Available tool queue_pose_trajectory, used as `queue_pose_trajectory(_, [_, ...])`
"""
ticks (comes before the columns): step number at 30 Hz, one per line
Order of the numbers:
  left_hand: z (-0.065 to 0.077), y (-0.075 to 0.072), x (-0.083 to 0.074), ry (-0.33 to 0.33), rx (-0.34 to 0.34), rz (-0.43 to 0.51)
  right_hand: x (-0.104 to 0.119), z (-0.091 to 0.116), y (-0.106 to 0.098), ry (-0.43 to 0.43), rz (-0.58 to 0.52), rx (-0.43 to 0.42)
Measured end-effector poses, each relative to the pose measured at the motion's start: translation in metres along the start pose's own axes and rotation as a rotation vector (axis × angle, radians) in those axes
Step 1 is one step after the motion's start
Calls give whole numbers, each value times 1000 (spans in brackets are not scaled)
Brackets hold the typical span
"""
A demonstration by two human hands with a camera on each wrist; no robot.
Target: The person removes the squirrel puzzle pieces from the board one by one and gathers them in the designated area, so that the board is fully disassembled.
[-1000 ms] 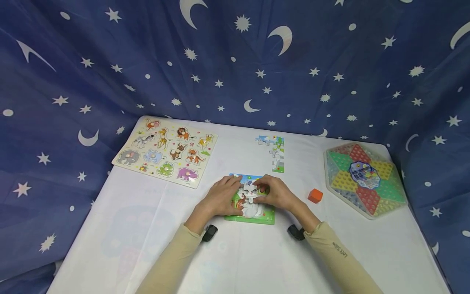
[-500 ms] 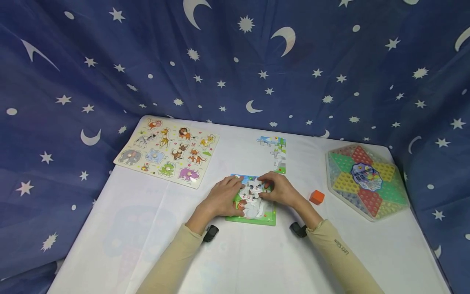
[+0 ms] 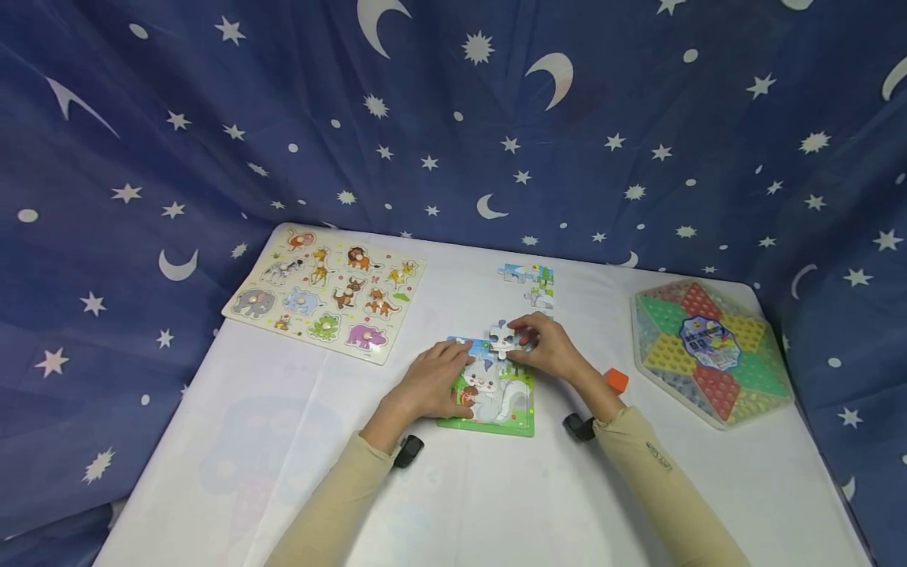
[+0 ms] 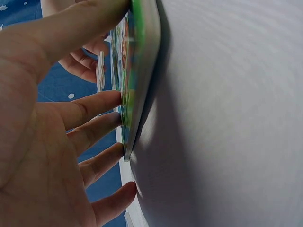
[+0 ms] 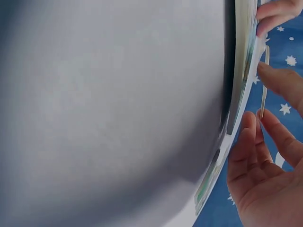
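Observation:
A square jigsaw board point(image 3: 489, 428) with a squirrel picture lies mid-table. My left hand point(image 3: 434, 382) rests along its left side; the left wrist view has the fingers point(image 4: 92, 106) nearly straight and spread, with several fingertips touching the board's edge. Above the board's upper right corner, my right hand point(image 3: 549, 346) pinches a jigsaw piece point(image 3: 501, 339) showing a white animal face with dark eyes. Edge-on in the right wrist view, that piece point(image 5: 265, 94) sits between thumb and fingers, apart from the board. Loose jigsaw pieces point(image 3: 540, 277) lie behind, the lowest partly hidden by the right hand.
An animal knob puzzle board point(image 3: 333, 295) lies at the back left. On the right are a clear hexagonal game box point(image 3: 708, 346) and an orange cube point(image 3: 616, 381), close beside the right forearm. A dark blue star-patterned curtain point(image 3: 425, 118) surrounds the table.
My right hand has lifted the face piece off the squirrel picture and carried it up and right, uncovering the squirrel's face. My left hand stays on the board.

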State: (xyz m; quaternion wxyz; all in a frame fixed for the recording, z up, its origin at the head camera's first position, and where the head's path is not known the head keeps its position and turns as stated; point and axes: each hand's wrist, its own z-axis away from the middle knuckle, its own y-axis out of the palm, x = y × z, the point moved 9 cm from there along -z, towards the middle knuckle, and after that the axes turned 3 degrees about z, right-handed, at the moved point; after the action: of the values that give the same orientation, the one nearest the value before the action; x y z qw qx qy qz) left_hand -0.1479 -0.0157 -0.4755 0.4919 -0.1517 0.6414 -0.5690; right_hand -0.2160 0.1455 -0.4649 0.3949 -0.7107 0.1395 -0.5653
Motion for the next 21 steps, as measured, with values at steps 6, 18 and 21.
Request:
queue_pose_trajectory(6, [-1, 1, 0, 1, -2, -9, -10, -7, -6, 40, 23, -31])
queue_pose_trajectory(18, [0, 1, 0, -2, 2, -5, -24, -26, -10, 90, 29, -37])
queue_pose_trajectory(21, [0, 1, 0, -2, 3, 0, -27, -30, -12, 108, 24, -31])
